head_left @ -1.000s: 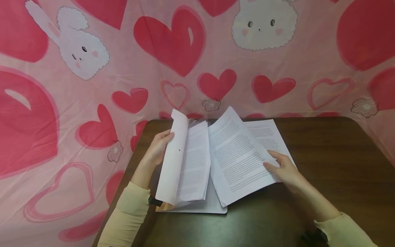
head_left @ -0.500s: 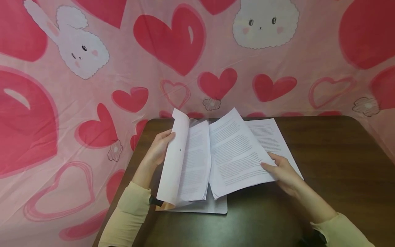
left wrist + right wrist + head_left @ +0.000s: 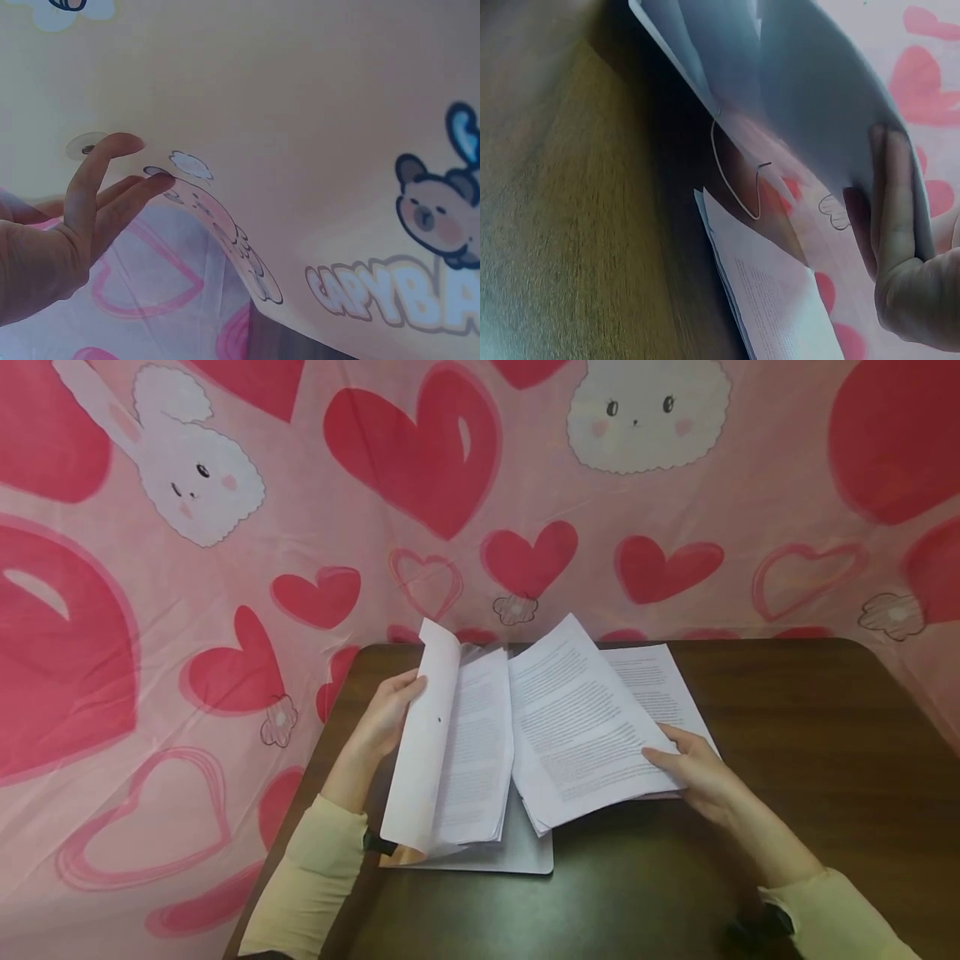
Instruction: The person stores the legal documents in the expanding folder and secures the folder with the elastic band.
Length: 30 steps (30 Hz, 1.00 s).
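Sheaf [image 3: 577, 718] of printed paper in the head view, tilted above a dark wooden table [image 3: 825, 735], just beside the sheets [image 3: 474, 752] inside a folder [image 3: 528, 850] and partly covering loose pages [image 3: 651, 681]. Right hand [image 3: 705, 781] clamped on the sheaf's right edge, thumb over the print, fingers beneath. Probably light and limp, quick to fan apart, easily creased; best taken by a broad margin, all layers pinched together. White, densely typed, lower corners out of line. At left, left hand [image 3: 386, 720] clamped on the free edge of the folder's cover [image 3: 423, 756], white inside, lifted and bowed. Seemingly springier than paper, apt to flip back if let go; upper edge a sound hold. In the left wrist view, fingers laid against the cover's outside, thumb hard to make out; pale pink, smooth, perhaps slippery, with cartoon animal [image 3: 433, 216], outlined lettering [image 3: 390, 296] and round button [image 3: 77, 147]. In the right wrist view, sheaf's underside, shaded and gently curved, straight fingers backing it near the edge; thin cord [image 3: 727, 183] looped nearby, a possible snag; loose pages lower down, edges unevenly stacked, likely to slide over one another if taken one-sided.
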Available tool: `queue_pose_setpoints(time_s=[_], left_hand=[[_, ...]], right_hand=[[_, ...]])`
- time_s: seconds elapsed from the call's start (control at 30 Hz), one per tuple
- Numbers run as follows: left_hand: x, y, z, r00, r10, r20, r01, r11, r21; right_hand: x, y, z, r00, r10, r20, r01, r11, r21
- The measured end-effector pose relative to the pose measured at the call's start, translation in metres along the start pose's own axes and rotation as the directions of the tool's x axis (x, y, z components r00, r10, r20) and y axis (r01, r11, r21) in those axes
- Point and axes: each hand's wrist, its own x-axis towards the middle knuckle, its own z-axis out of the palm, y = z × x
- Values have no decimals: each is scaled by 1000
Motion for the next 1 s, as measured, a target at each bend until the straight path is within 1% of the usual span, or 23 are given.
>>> queue_pose_setpoints(time_s=[0.1,0.17,0.3,0.43,0.6,0.73,1.0], left_hand=[[0,1,0,1000,4,-1,-4,1000,7],[-1,0,-1,1000,8,0,-8,1000,11],[-1,1,-1,1000,5,-1,-5,1000,11],[-1,0,-1,1000,5,6,-5,1000,19],[0,-1,0,1000,10,-4,-10,1000,6],[0,-2,1,1000,10,-16,-10,1000,-1],[-1,-2,3,999,10,-35,-10,1000,5]], right_hand=[[1,0,0,1000,24,13,-24,999,29],[0,1,2,1000,23,11,-24,999,36],[-1,3,9,1000,-16,-6,16,1000,-20],[-4,3,16,997,-59,-47,54,994,-96],[-9,2,27,990,-91,-109,76,988,-138],[-11,5,40,985,-81,-150,63,990,-124],[-14,16,60,980,-33,-197,16,996,-83]])
